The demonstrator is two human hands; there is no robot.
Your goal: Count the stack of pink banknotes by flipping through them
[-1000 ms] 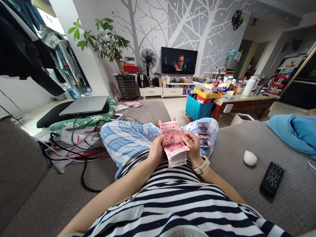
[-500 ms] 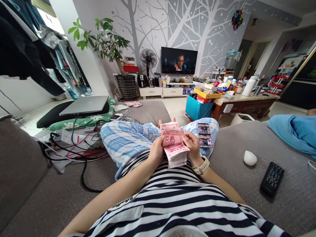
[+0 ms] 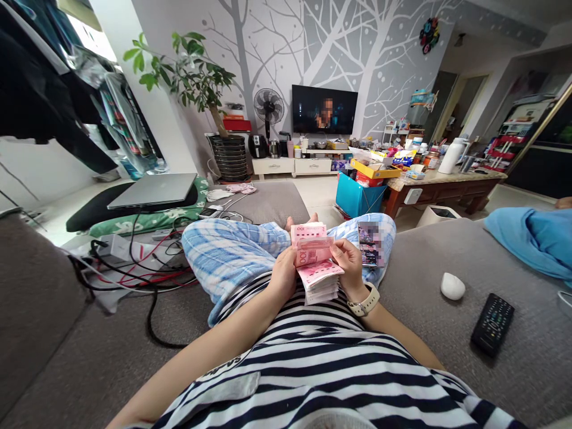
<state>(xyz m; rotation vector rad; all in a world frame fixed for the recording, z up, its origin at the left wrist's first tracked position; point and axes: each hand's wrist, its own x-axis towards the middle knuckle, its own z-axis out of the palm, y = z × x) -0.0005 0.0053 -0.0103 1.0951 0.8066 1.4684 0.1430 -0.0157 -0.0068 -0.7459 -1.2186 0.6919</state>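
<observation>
Both hands clenched on a stack of pink 100-yuan banknotes [image 3: 318,279], held over the lap.

The left hand [image 3: 283,275] grips the stack's near-left edge; the right hand [image 3: 351,268] pinches the top notes. Long axis runs roughly away from the chest. A phone [image 3: 370,244] lies on the plaid pyjama leg [image 3: 232,253], nearer the right hand, screen blurred. Note count: hidden by fingers.

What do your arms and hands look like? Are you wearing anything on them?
The left hand and right hand are bare, without gloves. The navy-and-white striped T-shirt sleeve is short, and a cream-coloured watch with a wide strap circles the right wrist.
</observation>
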